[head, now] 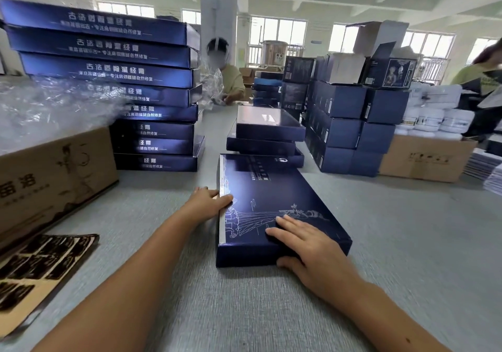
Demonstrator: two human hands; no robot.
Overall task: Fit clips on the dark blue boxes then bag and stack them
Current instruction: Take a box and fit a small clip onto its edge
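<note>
A long dark blue box [267, 188] with white line art lies flat on the grey table [217, 311] in front of me. My left hand [207, 200] grips its left long edge, fingers curled over the silver rim. My right hand [307, 240] lies flat on the lid near the close end, fingers straight, thumb down the front side. No clip shows between my fingers. Behind the box sits a short stack of dark blue boxes [267, 134]. A tall stack of dark blue boxes [122, 79] rises at the left.
A brown carton [51, 177] holding clear plastic bags [51, 107] stands at the left. Dark printed sheets [35, 270] lie at the near left. Cube-shaped blue boxes [353, 123] and a second carton [423, 158] stand at the right. A person [231, 79] handles plastic across the table.
</note>
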